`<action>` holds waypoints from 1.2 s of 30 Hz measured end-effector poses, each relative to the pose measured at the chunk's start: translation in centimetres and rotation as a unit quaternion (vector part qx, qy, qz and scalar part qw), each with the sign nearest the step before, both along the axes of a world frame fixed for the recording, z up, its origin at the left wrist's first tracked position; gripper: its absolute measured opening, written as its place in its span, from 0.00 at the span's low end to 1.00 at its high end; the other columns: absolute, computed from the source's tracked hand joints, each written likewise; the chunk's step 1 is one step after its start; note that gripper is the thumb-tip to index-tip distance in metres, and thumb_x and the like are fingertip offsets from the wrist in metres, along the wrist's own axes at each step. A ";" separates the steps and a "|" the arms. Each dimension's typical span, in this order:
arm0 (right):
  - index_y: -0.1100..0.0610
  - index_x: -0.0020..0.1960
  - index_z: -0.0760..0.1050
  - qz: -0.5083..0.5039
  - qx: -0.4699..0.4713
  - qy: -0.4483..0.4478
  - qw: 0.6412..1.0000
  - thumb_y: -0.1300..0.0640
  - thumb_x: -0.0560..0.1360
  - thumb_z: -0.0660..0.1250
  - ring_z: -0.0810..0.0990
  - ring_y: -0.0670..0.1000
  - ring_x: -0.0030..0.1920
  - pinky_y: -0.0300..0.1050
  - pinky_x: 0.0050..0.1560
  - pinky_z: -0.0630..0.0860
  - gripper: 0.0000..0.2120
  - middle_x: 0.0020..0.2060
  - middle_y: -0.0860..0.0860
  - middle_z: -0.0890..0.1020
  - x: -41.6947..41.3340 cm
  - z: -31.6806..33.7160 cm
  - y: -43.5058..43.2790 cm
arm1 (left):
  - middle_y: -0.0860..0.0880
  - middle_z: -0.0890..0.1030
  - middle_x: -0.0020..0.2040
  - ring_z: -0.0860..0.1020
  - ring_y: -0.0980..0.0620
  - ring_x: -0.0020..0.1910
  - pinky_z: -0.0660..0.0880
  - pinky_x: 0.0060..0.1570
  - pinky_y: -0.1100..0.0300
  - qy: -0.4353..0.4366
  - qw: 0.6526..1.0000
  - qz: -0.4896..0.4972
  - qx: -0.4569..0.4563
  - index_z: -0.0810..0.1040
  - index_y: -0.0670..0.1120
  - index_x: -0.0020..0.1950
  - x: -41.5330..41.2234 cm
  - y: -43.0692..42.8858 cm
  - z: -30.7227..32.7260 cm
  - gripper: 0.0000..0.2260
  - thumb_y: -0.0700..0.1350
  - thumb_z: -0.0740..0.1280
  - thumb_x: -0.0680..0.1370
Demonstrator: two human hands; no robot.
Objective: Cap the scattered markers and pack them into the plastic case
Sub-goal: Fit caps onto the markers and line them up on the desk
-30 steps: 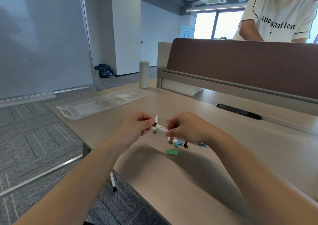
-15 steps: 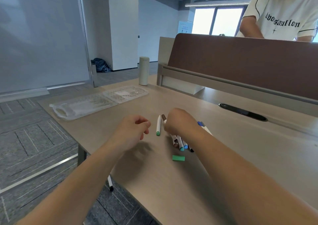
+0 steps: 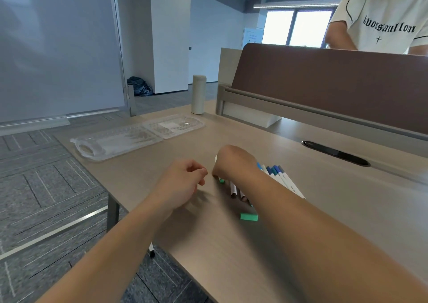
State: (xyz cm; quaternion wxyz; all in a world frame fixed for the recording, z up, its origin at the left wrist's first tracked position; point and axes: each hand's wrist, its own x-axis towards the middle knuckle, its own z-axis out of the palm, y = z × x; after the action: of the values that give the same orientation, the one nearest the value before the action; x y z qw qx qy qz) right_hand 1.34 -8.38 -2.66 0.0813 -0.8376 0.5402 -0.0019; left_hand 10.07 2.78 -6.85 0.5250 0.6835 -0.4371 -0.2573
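White markers lie side by side on the desk under my right forearm, blue caps at their far ends and brown ends pointing toward me. A loose green cap lies just in front of them. My right hand reaches down over a green-ended marker at the left of the row, fingers curled onto it and hiding most of it. My left hand hovers just left of it, loosely curled and holding nothing. The clear plastic case lies open at the far left of the desk.
A pale cylindrical bottle stands behind the case. A brown desk partition runs along the back, with a person in a white shirt behind it. A black cable slot sits at the right. The desk's edge drops to carpet on the left.
A second ago both hands held a marker between them. It was put down with the others, and my right hand has since shifted left onto the green-ended marker. My left hand is empty.
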 end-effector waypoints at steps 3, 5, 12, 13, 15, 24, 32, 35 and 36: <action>0.56 0.37 0.72 -0.005 -0.009 -0.031 0.999 0.56 0.76 0.65 0.72 0.51 0.33 0.44 0.37 0.69 0.09 0.36 0.52 0.76 -0.6 0.1 0.0 | 0.52 0.81 0.35 0.73 0.52 0.30 0.68 0.31 0.61 -0.019 1.000 0.003 0.007 0.81 0.48 0.44 -0.5 0.4 0.3 0.05 0.45 0.67 0.78; 0.56 0.37 0.72 -0.003 -0.006 -0.068 0.998 0.55 0.75 0.66 0.74 0.51 0.34 0.43 0.35 0.68 0.09 0.35 0.52 0.76 -1.4 0.3 0.1 | 0.52 0.81 0.35 0.74 0.55 0.28 0.69 0.32 0.63 -0.055 0.998 -0.011 0.025 0.81 0.49 0.44 -1.1 0.6 0.5 0.03 0.46 0.68 0.77; 0.61 0.40 0.77 0.017 0.067 -0.180 0.981 0.52 0.74 0.70 0.72 0.50 0.29 0.42 0.31 0.67 0.12 0.32 0.53 0.75 -7.3 1.6 1.0 | 0.52 0.79 0.39 0.73 0.58 0.35 0.68 0.36 0.66 -0.200 0.966 -0.143 0.074 0.82 0.46 0.48 -4.9 0.9 1.1 0.09 0.50 0.75 0.72; 0.62 0.41 0.78 0.017 0.074 -0.187 0.979 0.52 0.73 0.70 0.71 0.51 0.28 0.41 0.31 0.67 0.12 0.31 0.53 0.74 -8.3 1.7 1.1 | 0.51 0.78 0.38 0.72 0.57 0.34 0.68 0.36 0.64 -0.198 0.964 -0.162 0.075 0.82 0.46 0.47 -5.4 0.9 1.0 0.11 0.50 0.76 0.71; 0.61 0.37 0.76 0.016 0.075 -0.189 0.979 0.53 0.73 0.69 0.68 0.52 0.27 0.41 0.30 0.65 0.12 0.28 0.53 0.72 -10.0 1.9 1.6 | 0.53 0.75 0.35 0.70 0.58 0.32 0.68 0.37 0.62 -0.199 0.957 -0.192 0.081 0.82 0.46 0.46 -6.1 0.8 0.8 0.12 0.51 0.78 0.69; 0.59 0.49 0.83 0.079 0.079 -0.168 0.979 0.60 0.69 0.69 0.76 0.54 0.35 0.46 0.36 0.75 0.09 0.40 0.56 0.82 -13.8 2.6 4.0 | 0.54 0.77 0.36 0.73 0.56 0.36 0.71 0.42 0.58 -0.237 0.956 -0.153 0.083 0.77 0.54 0.39 -6.2 0.8 -0.1 0.08 0.46 0.76 0.72; 0.53 0.54 0.82 0.129 0.090 -0.091 0.983 0.58 0.71 0.72 0.75 0.46 0.41 0.40 0.40 0.72 0.11 0.48 0.49 0.81 -15.5 3.4 5.2 | 0.51 0.83 0.36 0.76 0.56 0.33 0.72 0.33 0.66 0.023 0.995 -0.091 0.017 0.79 0.46 0.45 -5.2 1.9 -0.1 0.05 0.37 0.70 0.77; 0.51 0.53 0.81 0.129 0.095 -0.074 0.984 0.57 0.71 0.73 0.74 0.45 0.41 0.39 0.38 0.71 0.11 0.45 0.46 0.78 -15.9 3.3 5.3 | 0.49 0.82 0.37 0.75 0.60 0.29 0.71 0.29 0.69 0.057 0.995 -0.083 0.009 0.79 0.45 0.46 -5.1 1.9 -0.1 0.05 0.35 0.69 0.76; 0.50 0.52 0.81 0.128 0.096 -0.069 0.985 0.57 0.71 0.73 0.74 0.45 0.41 0.38 0.37 0.70 0.10 0.43 0.45 0.77 -15.9 3.2 5.2 | 0.49 0.82 0.37 0.75 0.60 0.28 0.70 0.28 0.69 0.060 0.995 -0.084 0.006 0.79 0.45 0.46 -5.0 1.9 -0.1 0.05 0.35 0.70 0.76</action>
State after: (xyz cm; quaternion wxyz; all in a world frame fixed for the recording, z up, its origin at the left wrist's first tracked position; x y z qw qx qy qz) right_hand -14.61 -3.13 0.55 0.1982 -0.8861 0.4189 0.0026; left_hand 5.07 4.67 -6.96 0.5226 0.6310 -0.4588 -0.3438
